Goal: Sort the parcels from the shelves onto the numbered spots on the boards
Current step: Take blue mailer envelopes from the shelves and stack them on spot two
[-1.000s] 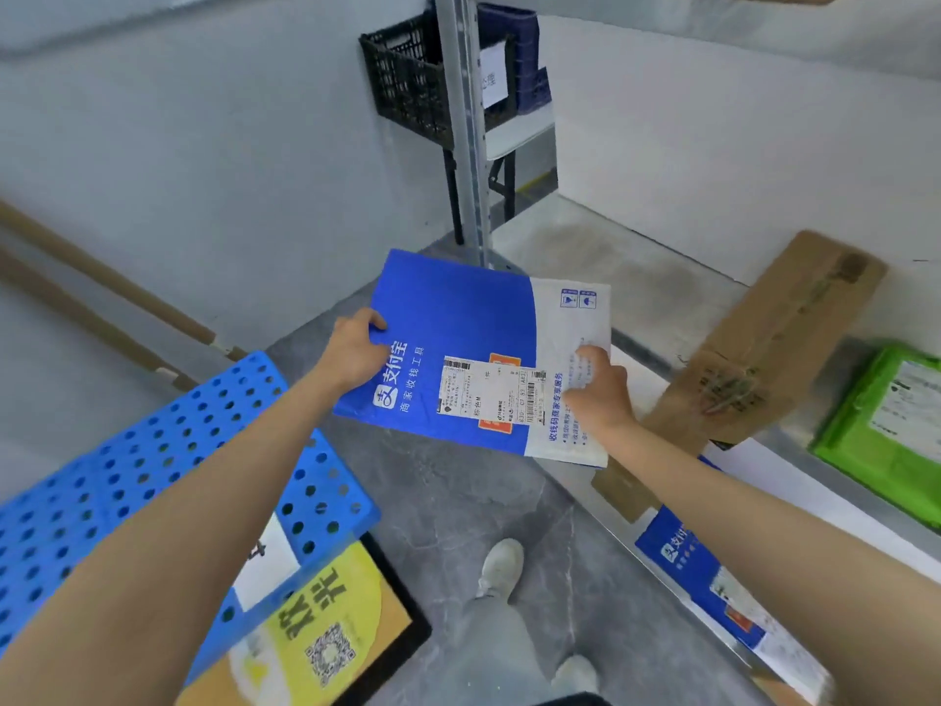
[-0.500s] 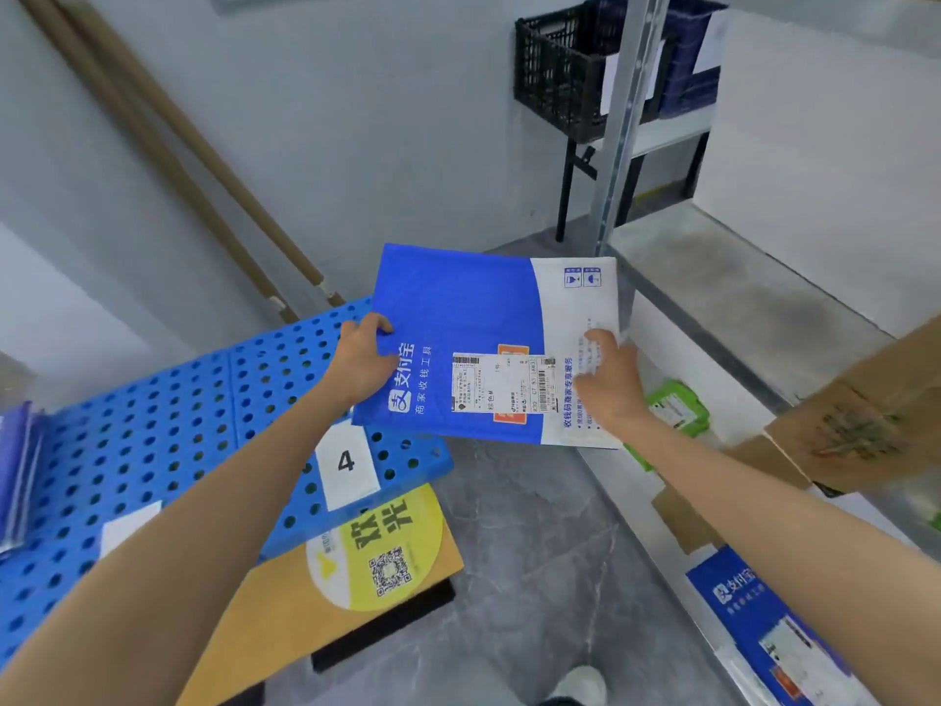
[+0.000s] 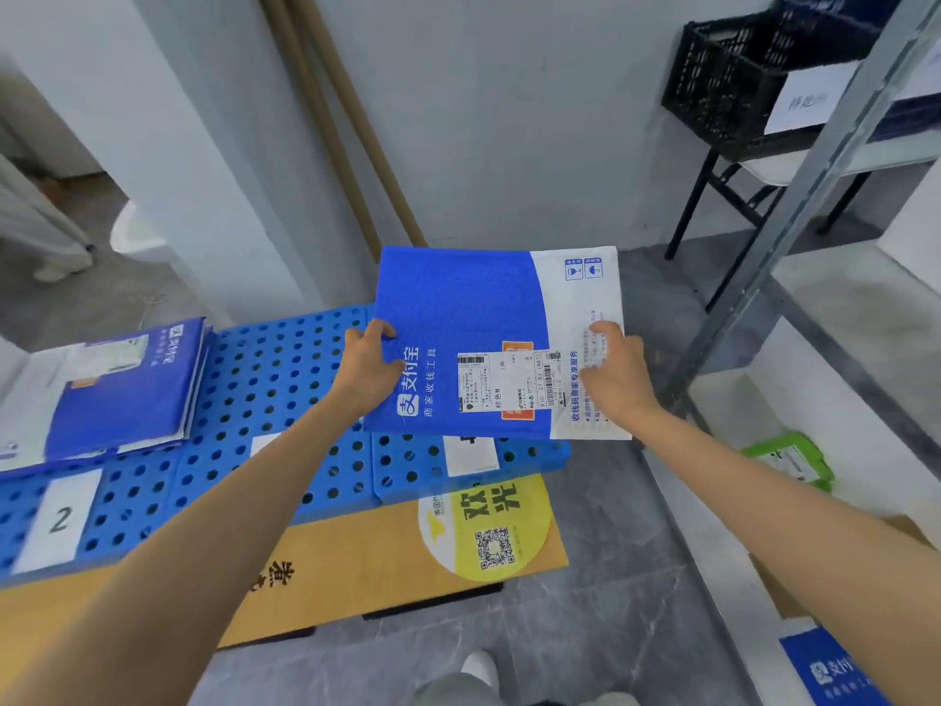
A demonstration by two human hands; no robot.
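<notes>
— Blue-and-white parcel (image 3: 489,343), held where?
— Up off the blue perforated board (image 3: 275,369), flat over its right end, shipping label up.
— Gripped how?
— Pinched at both short edges: left hand (image 3: 369,369) with thumb curled over the blue side, right hand (image 3: 613,374) with thumb on the white end, fingers hidden beneath.
— Elsewhere on the board?
— Stacked blue parcels (image 3: 117,384) lay at the left, behind the "2" tag (image 3: 58,519).

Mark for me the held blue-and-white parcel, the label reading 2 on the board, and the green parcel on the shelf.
held blue-and-white parcel (image 3: 458,298), head view, plain blue upper area.
label 2 (image 3: 59,519), head view, on the printed digit.
green parcel (image 3: 786,461), head view, middle of its top face.
</notes>
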